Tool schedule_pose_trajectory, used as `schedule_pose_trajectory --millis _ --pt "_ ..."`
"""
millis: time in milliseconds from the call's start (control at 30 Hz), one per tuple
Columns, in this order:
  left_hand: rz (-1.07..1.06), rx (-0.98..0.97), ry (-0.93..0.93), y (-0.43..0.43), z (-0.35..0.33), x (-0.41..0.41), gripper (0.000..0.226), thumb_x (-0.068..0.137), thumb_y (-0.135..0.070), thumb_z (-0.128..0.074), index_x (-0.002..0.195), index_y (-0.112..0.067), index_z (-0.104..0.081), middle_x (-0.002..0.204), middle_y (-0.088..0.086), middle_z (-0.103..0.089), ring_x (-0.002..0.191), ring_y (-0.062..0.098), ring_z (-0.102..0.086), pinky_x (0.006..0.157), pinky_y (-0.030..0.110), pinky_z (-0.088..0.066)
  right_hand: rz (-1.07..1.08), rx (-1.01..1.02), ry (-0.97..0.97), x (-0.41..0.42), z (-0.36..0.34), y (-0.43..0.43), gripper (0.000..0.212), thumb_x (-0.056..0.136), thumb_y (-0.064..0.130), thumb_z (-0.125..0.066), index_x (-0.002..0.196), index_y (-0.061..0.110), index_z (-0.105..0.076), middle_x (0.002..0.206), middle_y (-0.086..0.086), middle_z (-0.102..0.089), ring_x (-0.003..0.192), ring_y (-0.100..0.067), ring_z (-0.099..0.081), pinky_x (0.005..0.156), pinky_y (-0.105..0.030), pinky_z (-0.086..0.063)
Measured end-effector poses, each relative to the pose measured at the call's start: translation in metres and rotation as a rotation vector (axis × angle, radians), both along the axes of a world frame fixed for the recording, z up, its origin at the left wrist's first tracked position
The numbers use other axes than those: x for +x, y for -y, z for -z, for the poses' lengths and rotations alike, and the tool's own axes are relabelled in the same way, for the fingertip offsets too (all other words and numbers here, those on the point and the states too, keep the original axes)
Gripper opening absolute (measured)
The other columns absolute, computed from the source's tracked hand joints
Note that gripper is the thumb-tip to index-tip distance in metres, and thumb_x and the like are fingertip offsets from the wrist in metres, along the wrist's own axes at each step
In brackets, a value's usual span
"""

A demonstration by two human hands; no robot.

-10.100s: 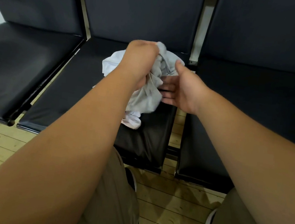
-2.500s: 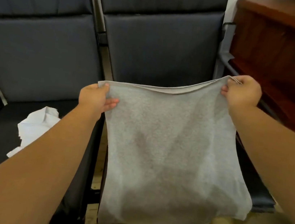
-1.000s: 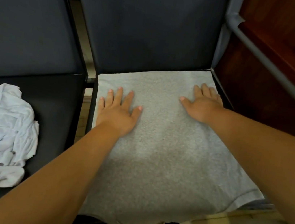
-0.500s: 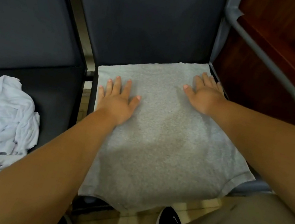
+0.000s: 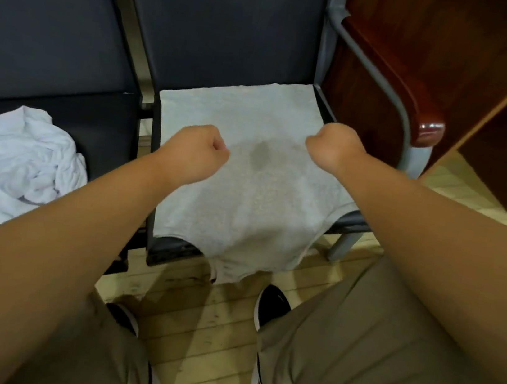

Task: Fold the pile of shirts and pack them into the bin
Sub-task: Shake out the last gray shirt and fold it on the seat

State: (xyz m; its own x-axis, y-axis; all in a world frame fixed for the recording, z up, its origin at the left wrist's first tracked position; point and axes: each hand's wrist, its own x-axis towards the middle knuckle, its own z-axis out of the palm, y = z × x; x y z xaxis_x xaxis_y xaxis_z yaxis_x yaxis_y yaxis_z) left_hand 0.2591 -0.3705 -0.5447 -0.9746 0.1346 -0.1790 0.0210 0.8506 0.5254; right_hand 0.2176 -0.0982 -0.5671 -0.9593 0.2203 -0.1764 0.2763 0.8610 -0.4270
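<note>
**A:** Where is the light grey knit shirt [image 5: 254, 198]?

**B:** It is spread flat on the seat of the black padded chair with the grey metal frame [image 5: 223, 25]. Its far edge lies at the foot of that chair's backrest. Its near end hangs over the seat's front edge, toward the pale wooden plank floor [image 5: 209, 332].

**A:** And the hands?

**B:** Both are above the chair's seat, over the shirt. The left hand [image 5: 194, 151] is over the shirt's left side. The right hand [image 5: 333, 149] is over its right side, a little nearer the chair's backrest. The two are well apart, with a darker patch of cloth between them.

**A:** Are they holding anything?

**B:** Each is curled into a fist. No cloth shows in either one, and the shirt lies smooth below them with no fold drawn up. I cannot tell whether the knuckles touch the cloth.

**A:** Is there another shirt?

**B:** Yes, a crumpled white cotton shirt [image 5: 31, 164]. It is bunched in a heap on the neighbouring black seat [image 5: 62, 106] just left of the chair, apart from both hands.

**A:** What is on the chair's other side?

**B:** A reddish-brown polished wooden desk [image 5: 396, 49] stands just right of the chair. In front of the chair are the person's khaki trousers [image 5: 385, 357] and black shoes with white soles [image 5: 272, 305].
</note>
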Motion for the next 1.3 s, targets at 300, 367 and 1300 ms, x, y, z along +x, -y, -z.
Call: schedule_pose_trajectory --millis 300,367,1300 --pt "0.104 0.033 0.743 -0.003 0.023 0.113 0.038 0.104 -0.042 -0.060 0.109 -0.008 -0.076 0.093 0.006 -0.082 0.075 0.019 -0.076 0.068 0.031 -0.055 0.265 -0.434 0.512 0.115 0.001 -0.007 0.024 0.098 0.019 -0.047 0.095 0.009 -0.069 0.078 -0.006 -0.068 0.069 -0.022 -0.064 0.070 -0.035 -0.053" --pt "0.102 -0.068 0.894 0.001 0.054 0.127 0.047 0.104 -0.047 -0.060 0.127 -0.007 -0.068 0.109 0.009 -0.080 0.098 0.027 -0.077 0.081 0.036 -0.059 0.200 -0.390 0.683 0.129 0.014 -0.012 0.022 0.094 0.015 -0.050 0.088 0.010 -0.070 0.077 -0.007 -0.068 0.074 -0.023 -0.065 0.074 -0.038 -0.054" --pt "-0.154 0.160 0.759 -0.002 0.166 0.143 0.054 0.088 -0.031 -0.085 0.135 -0.017 -0.062 0.126 0.003 -0.067 0.110 0.021 -0.067 0.100 0.041 -0.059 -0.131 -0.040 0.804 0.155 0.106 -0.022 0.042 0.091 0.038 -0.081 0.121 0.013 -0.065 0.118 -0.004 -0.067 0.104 -0.025 -0.065 0.096 -0.044 -0.059"
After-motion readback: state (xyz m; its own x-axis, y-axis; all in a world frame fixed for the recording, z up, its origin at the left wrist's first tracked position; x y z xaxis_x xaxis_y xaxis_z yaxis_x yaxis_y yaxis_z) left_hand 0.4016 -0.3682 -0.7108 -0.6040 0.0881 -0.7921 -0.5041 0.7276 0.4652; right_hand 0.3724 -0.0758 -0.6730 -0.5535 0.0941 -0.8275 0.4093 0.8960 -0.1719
